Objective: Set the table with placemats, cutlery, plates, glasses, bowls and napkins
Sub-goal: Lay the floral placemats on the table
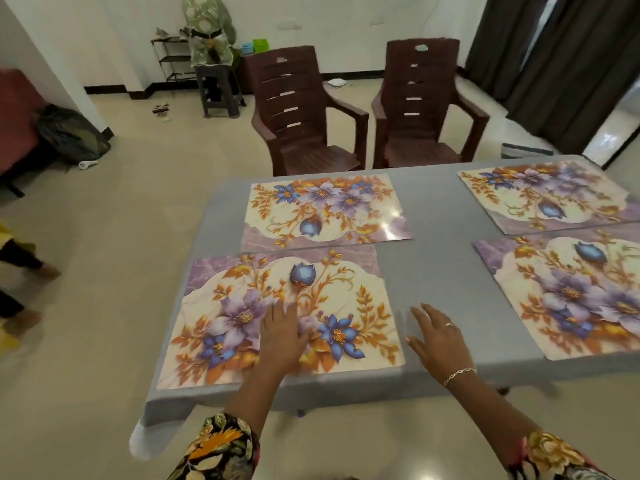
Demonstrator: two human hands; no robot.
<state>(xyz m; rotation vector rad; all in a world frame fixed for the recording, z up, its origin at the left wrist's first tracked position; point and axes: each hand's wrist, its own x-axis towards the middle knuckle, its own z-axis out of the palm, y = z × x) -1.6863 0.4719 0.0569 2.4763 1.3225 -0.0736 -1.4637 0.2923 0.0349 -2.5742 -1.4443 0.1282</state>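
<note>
Several floral placemats lie flat on the table with its grey cloth [433, 271]. The near-left placemat [242, 306] has my left hand [282, 337] resting on it, palm down, fingers straight. My right hand [438, 337], also flat with spread fingers, is on or just above the grey cloth beside that placemat's right edge. Another placemat [325, 209] lies behind it. At the right are a far placemat [543, 195] and a near placemat [571, 296]. No cutlery, plates, glasses, bowls or napkins are in view.
Two brown plastic chairs [304, 116] [426, 105] stand at the table's far side. A person's feet [24, 268] show at the left edge. A dark bag [72, 133] lies on the floor at the left; dark curtains [561, 64] hang at the right.
</note>
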